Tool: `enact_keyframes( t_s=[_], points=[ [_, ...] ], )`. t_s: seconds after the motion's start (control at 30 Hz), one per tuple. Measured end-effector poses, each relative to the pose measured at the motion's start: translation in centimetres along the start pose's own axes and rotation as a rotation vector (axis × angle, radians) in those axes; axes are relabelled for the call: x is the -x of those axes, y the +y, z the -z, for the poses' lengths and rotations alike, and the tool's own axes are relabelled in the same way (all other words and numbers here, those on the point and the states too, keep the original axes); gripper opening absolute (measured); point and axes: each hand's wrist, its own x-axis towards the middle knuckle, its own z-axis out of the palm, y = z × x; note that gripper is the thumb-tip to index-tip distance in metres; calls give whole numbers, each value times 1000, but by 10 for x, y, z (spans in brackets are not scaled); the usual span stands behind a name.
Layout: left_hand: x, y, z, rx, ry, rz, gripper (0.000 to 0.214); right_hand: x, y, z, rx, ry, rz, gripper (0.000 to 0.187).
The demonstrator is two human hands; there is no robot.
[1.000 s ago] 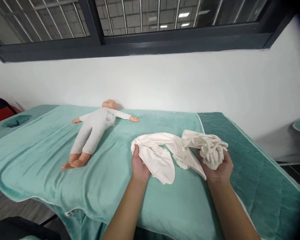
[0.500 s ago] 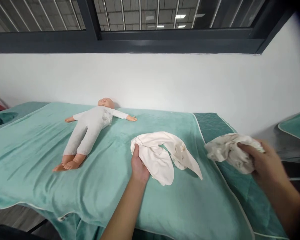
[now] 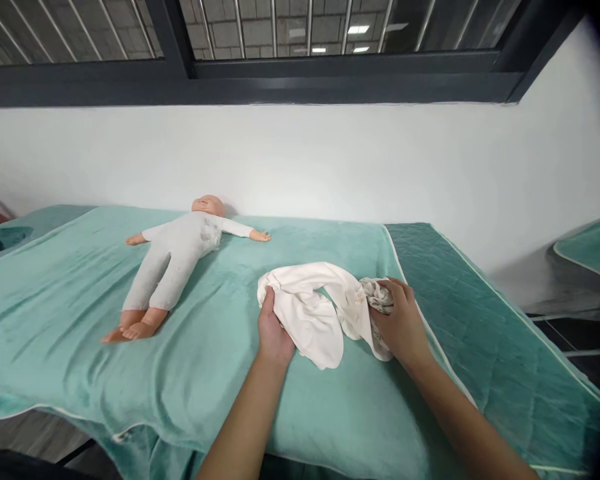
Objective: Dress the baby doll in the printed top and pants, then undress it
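Note:
My left hand (image 3: 276,328) is closed on the near left end of a pair of white baby pants (image 3: 307,310), thumb on top; its two legs spread out to the right over the green blanket. In my right hand (image 3: 403,323) is a bunched, patterned white cloth (image 3: 377,297), gripped at its right side. This cloth touches the far right leg of the pants and partly covers it; my fingers hide much of it. A baby doll (image 3: 180,247) in a white suit lies on its back to the left, arms spread.
The green blanket (image 3: 220,387) covers the bed, with a few folds near the doll. A darker green quilted mattress pad (image 3: 500,373) shows on the right. Behind stands a white wall (image 3: 300,160) under a dark window frame (image 3: 350,83).
My right hand has brought the bunched cloth from the right, inward and onto the end of the pants. My left hand stays on the pants, and the doll lies as before.

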Motion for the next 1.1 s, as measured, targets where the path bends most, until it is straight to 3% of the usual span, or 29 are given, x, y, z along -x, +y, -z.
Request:
enact_keyframes(
  t_s=[0.1, 0.23, 0.57, 0.83, 1.1],
  points=[
    [-1, 0, 0, 4, -1, 3, 49, 12, -3, -2, 76, 10, 35, 60],
    [-2, 0, 1, 2, 14, 4, 48, 10, -3, 7, 139, -47, -39, 59],
    [3, 3, 0, 9, 25, 10, 48, -41, 52, 36, 564, 5, -166, 48],
    [0, 1, 4, 16, 23, -11, 47, -25, 51, 35, 878, 81, 130, 44],
    [0, 1, 5, 12, 26, -19, 46, -15, 55, 42, 937, 86, 185, 44]
  ],
)
